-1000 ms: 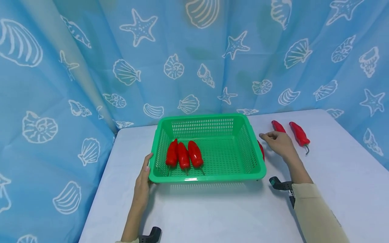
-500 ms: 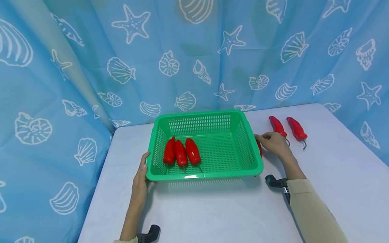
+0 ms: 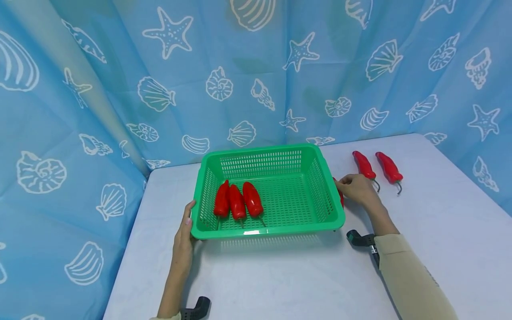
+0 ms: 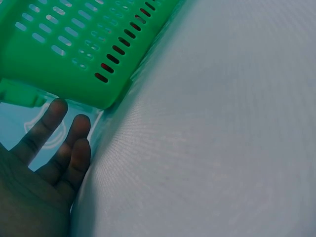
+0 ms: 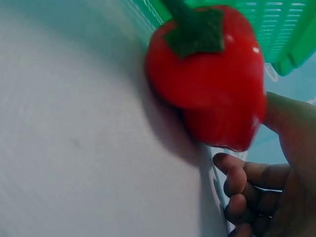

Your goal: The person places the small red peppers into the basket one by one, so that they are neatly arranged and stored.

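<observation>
A green plastic basket (image 3: 272, 231) stands on the white-covered table with three red peppers (image 3: 238, 202) lying at its left side. At the basket's left wall is my left hand (image 3: 184, 249), its fingers extended along the rim corner; the left wrist view has the fingers (image 4: 79, 128) spread beneath the basket edge. My right hand (image 3: 357, 189) is just outside the basket's right wall, thumb and fingertips at another red pepper (image 5: 212, 74), which it appears to pinch. That pepper lies close against the wall, green stem towards me, mostly hidden in the head view.
Two more red peppers, one (image 3: 363, 164) and another (image 3: 389, 167), lie on the table beyond my right hand. A blue curtain (image 3: 240, 89) with white shell prints hangs behind and to the left. The table's far edge meets it.
My right hand has moved left and down onto the pepper beside the basket, uncovering more of a pepper behind it. My left hand stays at the basket. The head view has shifted slightly.
</observation>
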Motion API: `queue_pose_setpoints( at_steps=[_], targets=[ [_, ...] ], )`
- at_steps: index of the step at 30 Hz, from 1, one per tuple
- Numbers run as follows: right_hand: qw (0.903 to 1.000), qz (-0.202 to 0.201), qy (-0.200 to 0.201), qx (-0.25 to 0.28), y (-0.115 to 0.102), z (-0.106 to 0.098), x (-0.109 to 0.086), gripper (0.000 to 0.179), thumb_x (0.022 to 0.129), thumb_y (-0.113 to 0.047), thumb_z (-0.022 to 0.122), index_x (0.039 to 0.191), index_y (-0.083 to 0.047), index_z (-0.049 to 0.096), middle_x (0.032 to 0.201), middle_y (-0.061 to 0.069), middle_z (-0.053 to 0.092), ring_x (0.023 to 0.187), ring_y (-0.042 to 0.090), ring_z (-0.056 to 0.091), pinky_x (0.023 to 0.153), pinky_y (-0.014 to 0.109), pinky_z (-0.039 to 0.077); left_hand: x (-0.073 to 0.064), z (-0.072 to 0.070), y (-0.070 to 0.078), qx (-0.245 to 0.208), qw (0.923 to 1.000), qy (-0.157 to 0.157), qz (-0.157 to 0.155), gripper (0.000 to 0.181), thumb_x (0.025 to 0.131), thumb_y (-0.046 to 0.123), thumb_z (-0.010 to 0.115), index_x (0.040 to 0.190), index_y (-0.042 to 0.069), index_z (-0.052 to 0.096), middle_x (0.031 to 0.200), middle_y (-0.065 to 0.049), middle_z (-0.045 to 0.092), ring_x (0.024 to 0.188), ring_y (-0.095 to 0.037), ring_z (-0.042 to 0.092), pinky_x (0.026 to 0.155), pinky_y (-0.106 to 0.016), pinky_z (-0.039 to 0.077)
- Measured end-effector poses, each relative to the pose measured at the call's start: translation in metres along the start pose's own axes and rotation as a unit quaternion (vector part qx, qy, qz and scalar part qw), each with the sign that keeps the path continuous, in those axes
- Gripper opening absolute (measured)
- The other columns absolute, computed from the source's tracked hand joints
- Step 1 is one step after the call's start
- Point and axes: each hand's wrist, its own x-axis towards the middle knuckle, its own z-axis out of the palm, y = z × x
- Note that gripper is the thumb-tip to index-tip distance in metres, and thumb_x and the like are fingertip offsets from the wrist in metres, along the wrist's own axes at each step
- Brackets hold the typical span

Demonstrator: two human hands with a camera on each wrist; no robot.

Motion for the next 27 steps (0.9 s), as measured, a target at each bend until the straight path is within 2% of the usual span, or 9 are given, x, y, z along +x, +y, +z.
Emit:
queue_pose_setpoints(
  at_steps=[6, 12, 23, 27],
  targets=[
    [0.9999, 0.008, -0.001, 0.01, -0.001, 0.002, 0.002, 0.052, 0.095, -0.04, 0.065, 0.119, 0.007, 0.063, 0.111, 0.024, 0.061, 0.102, 0.039, 0.051, 0.082, 0.049, 0.049, 0.001, -0.001, -0.002, -0.003, 1.0, 0.004, 0.004, 0.051, 0.108, 0.05, 0.023, 0.156, 0.036, 0.033, 0.161, 0.003, 0.027, 0.149, -0.021, 0.02, 0.116, -0.059, 0.014],
    [0.9997, 0.014, -0.006, 0.021, 0.0, 0.001, 0.002, 0.053, 0.094, -0.041, 0.066, 0.118, 0.006, 0.064, 0.108, 0.022, 0.061, 0.1, 0.036, 0.052, 0.078, 0.043, 0.05, 0.001, -0.001, -0.002, -0.005, 1.0, 0.002, 0.005, 0.052, 0.108, 0.049, 0.023, 0.156, 0.035, 0.032, 0.161, 0.003, 0.027, 0.148, -0.021, 0.021, 0.116, -0.06, 0.014],
    [0.9985, 0.037, -0.018, 0.037, -0.004, -0.014, -0.004, 0.057, 0.094, -0.048, 0.063, 0.119, 0.004, 0.066, 0.111, 0.02, 0.058, 0.103, 0.036, 0.05, 0.075, 0.04, 0.048, 0.0, -0.001, -0.002, 0.004, 0.9999, 0.004, 0.009, 0.051, 0.108, 0.048, 0.022, 0.156, 0.036, 0.032, 0.16, 0.004, 0.029, 0.148, -0.02, 0.021, 0.116, -0.059, 0.014],
    [0.9984, 0.032, -0.024, 0.039, -0.002, -0.02, -0.008, 0.06, 0.093, -0.048, 0.065, 0.122, 0.004, 0.064, 0.112, 0.021, 0.057, 0.105, 0.037, 0.049, 0.076, 0.041, 0.049, 0.0, 0.0, -0.003, 0.006, 0.9999, 0.007, 0.006, 0.051, 0.108, 0.049, 0.022, 0.156, 0.037, 0.033, 0.16, 0.004, 0.03, 0.148, -0.02, 0.022, 0.116, -0.059, 0.015]
  ],
)
